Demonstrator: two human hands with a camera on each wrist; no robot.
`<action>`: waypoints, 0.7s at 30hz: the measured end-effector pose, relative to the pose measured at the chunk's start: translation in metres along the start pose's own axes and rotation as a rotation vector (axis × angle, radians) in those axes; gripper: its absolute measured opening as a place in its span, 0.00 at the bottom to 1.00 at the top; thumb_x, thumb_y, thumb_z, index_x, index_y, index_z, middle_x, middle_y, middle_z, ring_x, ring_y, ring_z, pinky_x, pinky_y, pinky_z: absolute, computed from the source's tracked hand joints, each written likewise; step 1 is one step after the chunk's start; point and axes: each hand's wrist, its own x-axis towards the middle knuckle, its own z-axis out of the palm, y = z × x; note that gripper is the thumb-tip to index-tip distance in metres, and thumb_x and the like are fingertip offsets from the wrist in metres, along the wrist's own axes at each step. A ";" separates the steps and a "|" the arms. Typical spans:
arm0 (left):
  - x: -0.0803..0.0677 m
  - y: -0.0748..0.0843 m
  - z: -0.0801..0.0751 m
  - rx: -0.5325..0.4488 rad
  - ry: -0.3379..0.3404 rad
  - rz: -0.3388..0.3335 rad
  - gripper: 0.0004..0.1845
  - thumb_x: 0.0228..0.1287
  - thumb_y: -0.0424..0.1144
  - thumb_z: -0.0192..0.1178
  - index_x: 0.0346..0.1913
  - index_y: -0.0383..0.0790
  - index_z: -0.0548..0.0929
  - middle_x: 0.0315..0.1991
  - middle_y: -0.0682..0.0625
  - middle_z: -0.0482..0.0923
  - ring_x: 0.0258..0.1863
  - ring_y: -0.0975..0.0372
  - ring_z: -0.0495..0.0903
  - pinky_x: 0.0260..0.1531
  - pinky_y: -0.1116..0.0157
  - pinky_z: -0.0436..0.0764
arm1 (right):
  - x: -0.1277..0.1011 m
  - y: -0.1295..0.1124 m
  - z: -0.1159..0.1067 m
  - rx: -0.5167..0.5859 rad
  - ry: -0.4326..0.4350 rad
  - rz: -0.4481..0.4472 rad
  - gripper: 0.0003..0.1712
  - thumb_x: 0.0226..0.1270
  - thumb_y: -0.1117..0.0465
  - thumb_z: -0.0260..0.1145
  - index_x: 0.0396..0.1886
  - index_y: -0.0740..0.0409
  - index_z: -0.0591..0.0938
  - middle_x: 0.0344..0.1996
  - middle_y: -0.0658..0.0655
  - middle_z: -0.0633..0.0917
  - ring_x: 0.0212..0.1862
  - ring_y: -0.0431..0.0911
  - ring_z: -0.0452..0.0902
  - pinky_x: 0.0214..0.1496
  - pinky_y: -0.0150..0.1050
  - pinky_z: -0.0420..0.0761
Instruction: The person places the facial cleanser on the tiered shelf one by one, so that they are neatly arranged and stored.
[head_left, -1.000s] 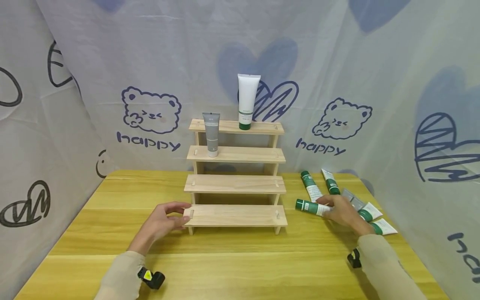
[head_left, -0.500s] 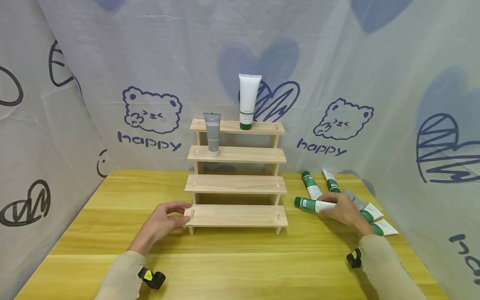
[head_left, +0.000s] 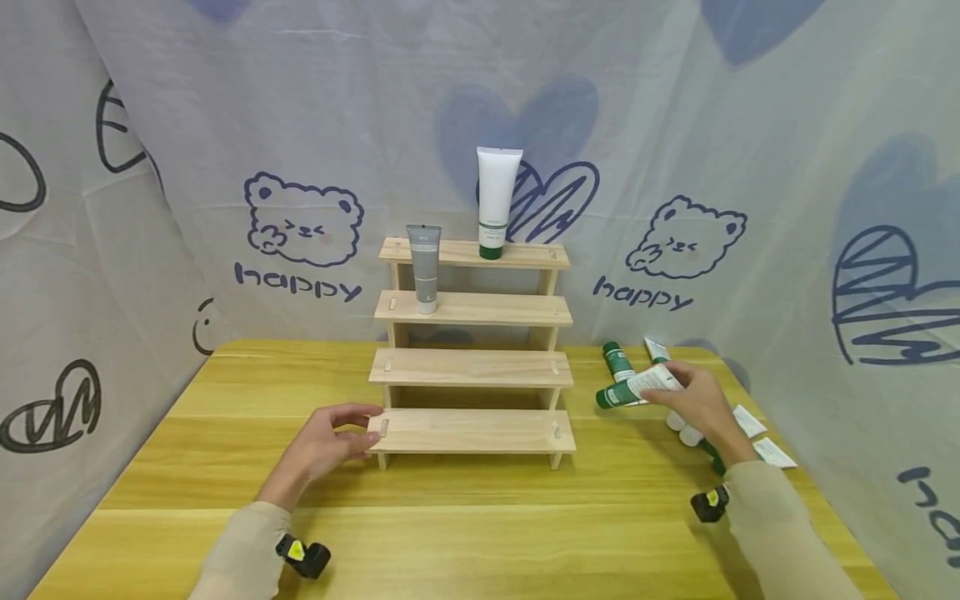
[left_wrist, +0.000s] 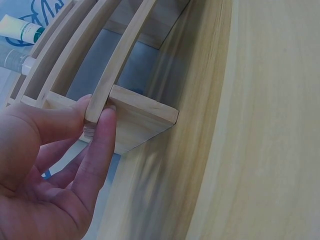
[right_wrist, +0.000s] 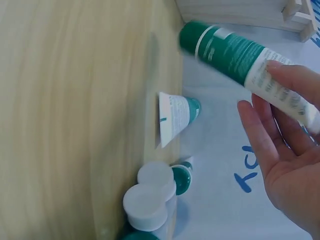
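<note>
My left hand [head_left: 330, 442] pinches the left end of the lowest step of a tiered wooden display stand [head_left: 472, 367]; the left wrist view shows thumb and finger [left_wrist: 103, 145] on either side of the board. My right hand [head_left: 701, 400] holds a green-and-white squeeze tube [head_left: 637, 387] by its white part, with the green cap pointing left. In the right wrist view this tube [right_wrist: 240, 60] is lifted above the table. A tall white tube with a green cap [head_left: 497, 200] stands on the top step, and a grey tube [head_left: 425, 267] stands on the step below.
More tubes lie at the table's right side: a green one [head_left: 617, 360] behind the held tube, a white-ended one [head_left: 656, 350] farther back, and others [head_left: 772, 452] partly hidden by my right arm. Two white caps [right_wrist: 145, 205] show in the right wrist view. A printed cloth [head_left: 675, 125] hangs behind.
My right hand has picked the green-and-white tube up off the table, raising and tilting it with the cap end lower. The left hand keeps its place on the stand.
</note>
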 end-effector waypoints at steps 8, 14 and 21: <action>0.000 0.001 0.000 0.004 0.004 -0.003 0.24 0.59 0.39 0.66 0.60 0.44 0.77 0.56 0.39 0.72 0.41 0.59 0.83 0.41 0.62 0.86 | -0.001 -0.009 -0.003 0.053 0.026 0.053 0.48 0.50 0.39 0.73 0.64 0.63 0.71 0.59 0.67 0.76 0.56 0.58 0.73 0.58 0.52 0.77; -0.001 0.002 0.000 0.001 0.003 -0.007 0.24 0.60 0.38 0.66 0.60 0.44 0.77 0.56 0.39 0.71 0.41 0.59 0.83 0.41 0.62 0.86 | 0.001 -0.014 -0.004 0.069 0.021 0.063 0.52 0.49 0.37 0.72 0.67 0.63 0.68 0.55 0.66 0.78 0.51 0.53 0.76 0.47 0.39 0.81; -0.002 0.004 0.000 -0.008 -0.003 -0.002 0.24 0.60 0.38 0.65 0.60 0.43 0.77 0.56 0.38 0.71 0.41 0.59 0.83 0.41 0.61 0.86 | 0.004 -0.019 -0.004 0.069 0.012 0.003 0.47 0.53 0.37 0.70 0.66 0.59 0.70 0.50 0.62 0.79 0.48 0.51 0.75 0.45 0.34 0.77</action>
